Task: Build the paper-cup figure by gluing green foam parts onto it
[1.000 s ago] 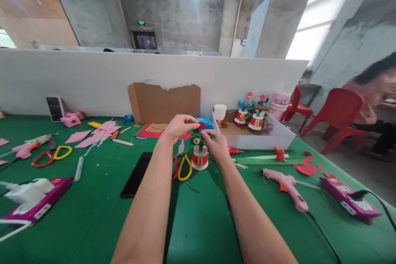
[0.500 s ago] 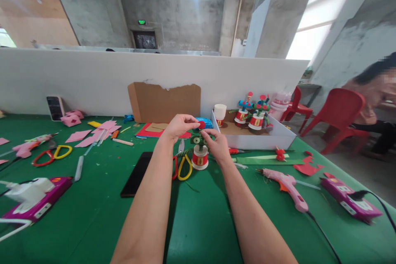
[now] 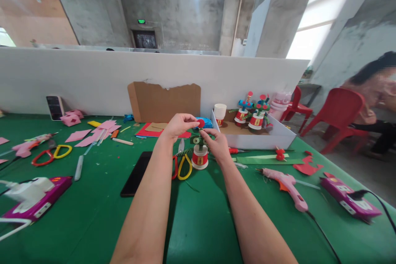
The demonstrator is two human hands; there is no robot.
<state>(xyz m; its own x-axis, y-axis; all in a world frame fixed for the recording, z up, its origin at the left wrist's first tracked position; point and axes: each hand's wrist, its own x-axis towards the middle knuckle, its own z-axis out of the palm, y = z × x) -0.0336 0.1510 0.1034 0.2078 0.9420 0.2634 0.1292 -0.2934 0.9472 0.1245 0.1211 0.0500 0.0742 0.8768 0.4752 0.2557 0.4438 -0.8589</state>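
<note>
A paper-cup figure (image 3: 199, 157) stands upright on the green table, its white cup wrapped in a red label. Above the cup is a green head with round eyes, and a folded green paper spring juts out to the left. My left hand (image 3: 180, 126) pinches a red paper disc (image 3: 201, 123) at the figure's top. Just below the disc, my right hand (image 3: 218, 143) has its fingers closed on the thin spring under it. Scissors (image 3: 185, 168) with red and yellow handles lie beside the cup, partly behind my left forearm.
A white box (image 3: 256, 140) at the back right holds similar cup figures. Pink glue guns (image 3: 287, 183) lie at both sides, near purple power strips (image 3: 349, 198). A black phone (image 3: 136, 175) is left of my forearm. Pink paper pieces (image 3: 102, 132) are scattered at the left.
Almost nothing differs. Both hands stay at the top of the cup figure, with only a very slight shift of the fingers and disc.
</note>
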